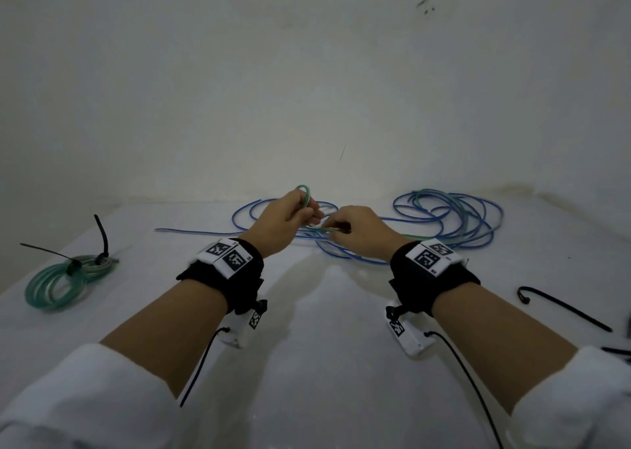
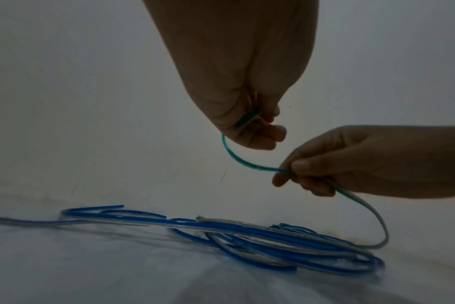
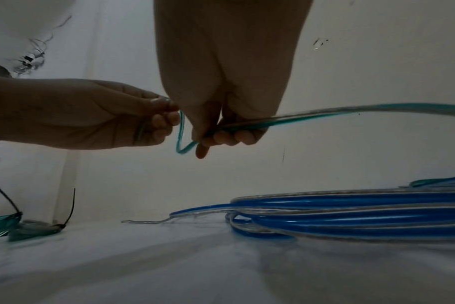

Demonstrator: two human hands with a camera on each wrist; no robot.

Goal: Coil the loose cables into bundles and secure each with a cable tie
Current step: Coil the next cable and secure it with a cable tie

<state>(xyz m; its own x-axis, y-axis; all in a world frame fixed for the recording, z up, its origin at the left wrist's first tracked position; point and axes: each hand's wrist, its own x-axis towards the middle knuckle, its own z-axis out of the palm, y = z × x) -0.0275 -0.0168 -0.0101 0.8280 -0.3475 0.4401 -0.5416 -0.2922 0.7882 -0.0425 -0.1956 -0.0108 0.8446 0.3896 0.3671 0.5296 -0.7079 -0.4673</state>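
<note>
A green cable runs between both hands above the white table. My left hand grips a small loop of it, the strand crossing its curled fingers. My right hand pinches the same green cable a short way along, thumb and fingers closed on it. From there the cable drops to a loose tangle of blue and clear cables lying behind the hands, also the blue cables in the right wrist view.
A coiled green bundle with black cable ties lies at the table's left. A loose black cable tie lies at the right, another at the right edge. A white wall stands close behind the table.
</note>
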